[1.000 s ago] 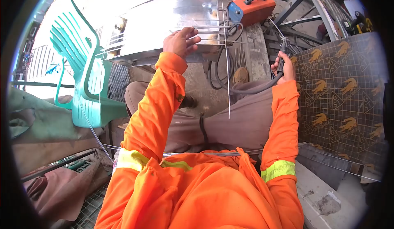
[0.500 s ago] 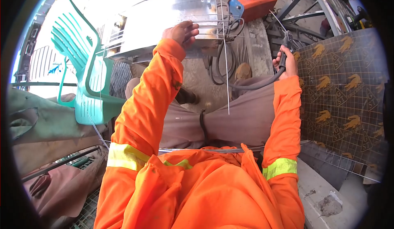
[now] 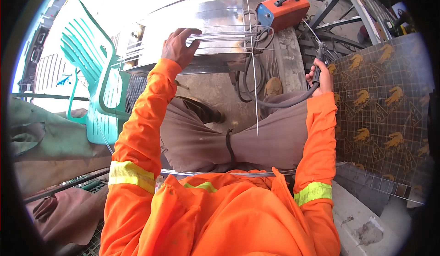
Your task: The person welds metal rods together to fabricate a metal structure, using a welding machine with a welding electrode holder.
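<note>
My left hand (image 3: pixel 180 47) is over the shiny metal work surface (image 3: pixel 201 15), its thumb and fingers apart. The fingertips come right to several thin parallel metal rods (image 3: pixel 224 39) laid across that surface. One long thin rod (image 3: pixel 255 84) crosses them at its right side and sticks out toward my legs. My right hand (image 3: pixel 323 76) is wrapped round a black welding electrode holder (image 3: pixel 321 53). A thin electrode (image 3: pixel 311 30) points up and left from its jaws. The holder's thick black cable (image 3: pixel 286 103) curves down from my hand toward the left.
An orange welding machine (image 3: pixel 289 13) stands behind the rods. A green plastic chair (image 3: pixel 101 102) is at left. A board printed with gold crocodiles (image 3: pixel 380 118) stands close by my right arm. Steel frame bars (image 3: pixel 360 10) rise behind it. More cable loops hang below the work surface.
My left hand has moved left along the rods and turned, its fingers now more spread. My left leg has shifted left. The right hand keeps the electrode holder in nearly the same place.
</note>
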### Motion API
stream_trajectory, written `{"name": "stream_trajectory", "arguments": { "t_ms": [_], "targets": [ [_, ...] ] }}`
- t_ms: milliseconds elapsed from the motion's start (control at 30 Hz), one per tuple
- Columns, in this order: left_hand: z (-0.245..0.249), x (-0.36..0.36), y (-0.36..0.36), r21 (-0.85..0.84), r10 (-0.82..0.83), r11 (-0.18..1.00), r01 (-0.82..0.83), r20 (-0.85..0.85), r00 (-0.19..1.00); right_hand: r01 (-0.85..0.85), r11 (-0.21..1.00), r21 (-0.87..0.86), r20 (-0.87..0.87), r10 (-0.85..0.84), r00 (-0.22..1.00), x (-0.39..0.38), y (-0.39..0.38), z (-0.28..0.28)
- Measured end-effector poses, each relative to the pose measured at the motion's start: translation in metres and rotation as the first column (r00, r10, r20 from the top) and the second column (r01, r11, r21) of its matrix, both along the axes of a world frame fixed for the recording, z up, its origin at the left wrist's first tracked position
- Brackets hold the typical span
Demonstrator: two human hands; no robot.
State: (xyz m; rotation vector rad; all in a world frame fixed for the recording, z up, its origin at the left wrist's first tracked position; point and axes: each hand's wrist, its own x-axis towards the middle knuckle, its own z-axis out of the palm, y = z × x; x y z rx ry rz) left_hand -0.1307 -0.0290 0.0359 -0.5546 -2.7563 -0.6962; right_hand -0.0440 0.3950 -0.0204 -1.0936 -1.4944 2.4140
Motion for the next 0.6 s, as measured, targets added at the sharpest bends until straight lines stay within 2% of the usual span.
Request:
{"name": "stream_trajectory", "arguments": {
  "t_ms": [167, 233, 300, 500, 600],
  "targets": [
    [-0.0009, 0.0026, 0.0000, -0.050, 0.018, 0.999, -0.017, 0.024, 1.000, 0.019, 1.000, 0.017, 0.014, -0.019, 1.000, 0.0023, -0.0064, 0.0068],
    [0.0006, 0.0029, 0.0028, -0.066, -0.002, 0.998, -0.004, -0.089, 0.996, 0.004, 1.000, -0.004, -0.004, -0.004, 1.000, 0.0001, -0.0048, 0.0040],
    [-0.0027, 0.0004, 0.0021, -0.078, -0.012, 0.997, 0.002, -0.125, 0.992, 0.016, 1.000, 0.005, 0.003, -0.016, 1.000, -0.0001, -0.0055, 0.0051],
    [-0.0031, -0.0035, 0.0009, -0.052, -0.020, 0.999, 0.015, -0.085, 0.996, 0.018, 1.000, -0.006, 0.001, -0.018, 1.000, 0.0000, -0.0047, 0.0056],
    [-0.0032, -0.0053, -0.0028, -0.035, 0.007, 0.999, -0.007, -0.004, 1.000, -0.011, 1.000, 0.009, 0.014, 0.011, 1.000, -0.0007, -0.0042, 0.0043]
  ]
}}
